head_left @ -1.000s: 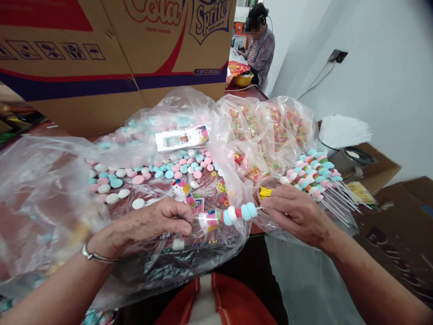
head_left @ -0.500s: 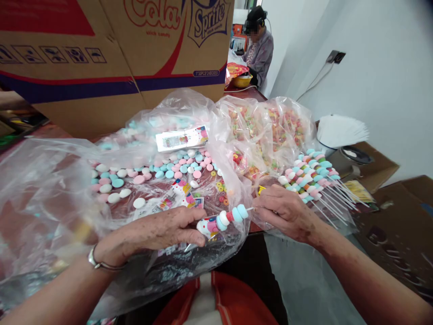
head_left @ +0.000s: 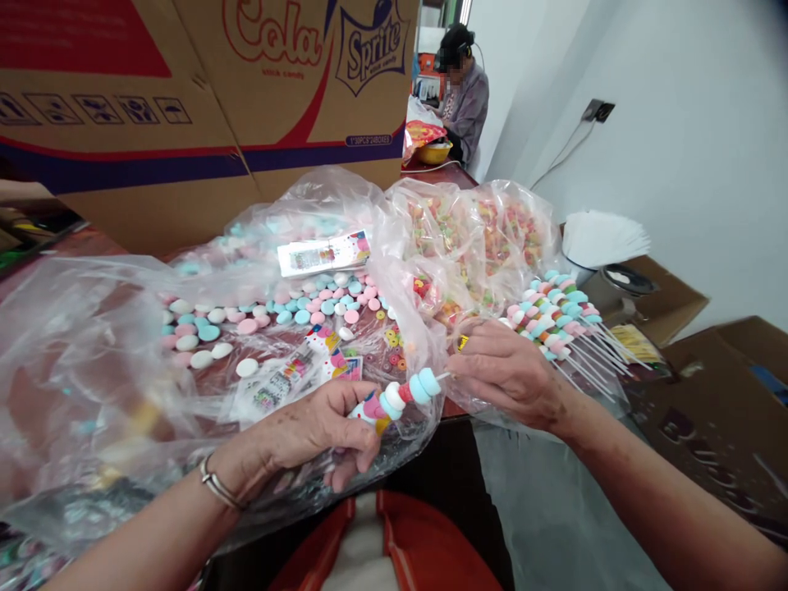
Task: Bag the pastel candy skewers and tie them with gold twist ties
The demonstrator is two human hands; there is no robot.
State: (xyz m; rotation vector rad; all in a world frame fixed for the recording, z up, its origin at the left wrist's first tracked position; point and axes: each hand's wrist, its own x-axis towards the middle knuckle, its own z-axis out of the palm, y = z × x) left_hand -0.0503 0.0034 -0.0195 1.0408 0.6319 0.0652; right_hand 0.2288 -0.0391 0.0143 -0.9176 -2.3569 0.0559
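A candy skewer (head_left: pixel 406 392) strung with blue, white and red pieces slants between my hands. At its lower left end a colourful printed label (head_left: pixel 371 408) lies against the candy. My left hand (head_left: pixel 326 423) is closed around that end, thumb and fingers gripping label and skewer. My right hand (head_left: pixel 508 369) pinches the bare stick at the upper right end; its fingertips are partly hidden. Loose printed labels (head_left: pixel 277 384) lie left of the skewer on clear plastic. Beyond them are pink, white and blue candies (head_left: pixel 317 305) and some small ring candies (head_left: pixel 395 338).
Finished-looking candy skewers (head_left: pixel 551 316) lie stacked at right, near white sticks (head_left: pixel 607 238) and a metal mug (head_left: pixel 621 287). A banded label stack (head_left: pixel 323 253) rests on a candy bag. A bag of ring candies (head_left: pixel 468 238) and a large carton (head_left: pixel 258 107) stand behind. Another person (head_left: pixel 461 94) sits beyond.
My left hand has turned, with its lower fingers now showing beneath the skewer. The skewer has shifted slightly left with both hands, and the view has moved a little.
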